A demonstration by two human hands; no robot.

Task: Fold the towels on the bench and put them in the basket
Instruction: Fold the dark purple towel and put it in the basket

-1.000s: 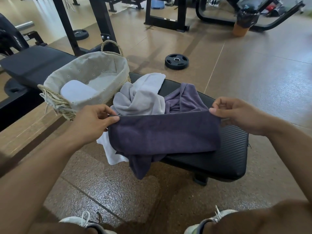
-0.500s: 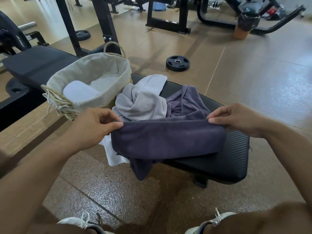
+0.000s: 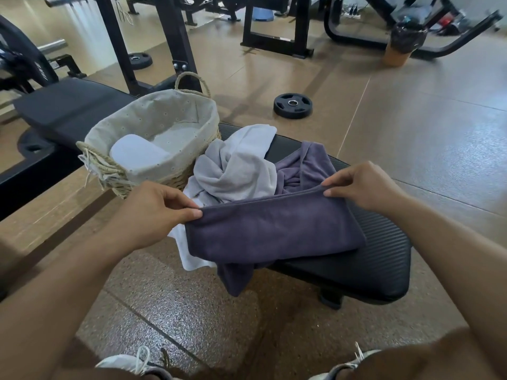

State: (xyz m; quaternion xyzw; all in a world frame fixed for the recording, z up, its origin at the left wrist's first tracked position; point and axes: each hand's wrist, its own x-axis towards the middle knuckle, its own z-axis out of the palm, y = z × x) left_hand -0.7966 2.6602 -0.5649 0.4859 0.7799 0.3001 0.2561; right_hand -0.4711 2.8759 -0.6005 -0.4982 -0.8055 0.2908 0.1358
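Note:
A dark purple towel [image 3: 271, 229] is doubled over and stretched across the black bench [image 3: 378, 267]. My left hand [image 3: 153, 212] pinches its top left corner and my right hand [image 3: 362, 187] pinches its top right corner. Behind it lie a crumpled light grey towel [image 3: 236, 171] and another bunched purple towel [image 3: 310, 168]. A white towel [image 3: 186, 250] hangs off the bench's near left side, partly under the purple one. The lined wicker basket [image 3: 153, 119] stands at the bench's left end with one folded pale towel [image 3: 137, 154] inside.
A second black bench [image 3: 65, 108] and rack posts stand behind the basket. A weight plate [image 3: 293, 105] lies on the floor beyond the bench. A bin [image 3: 403, 45] stands far right. My shoes show at the bottom edge.
Both hands have carried the purple towel's top edge a little lower and toward me, the right corner staying higher than the left. The grip is unchanged.

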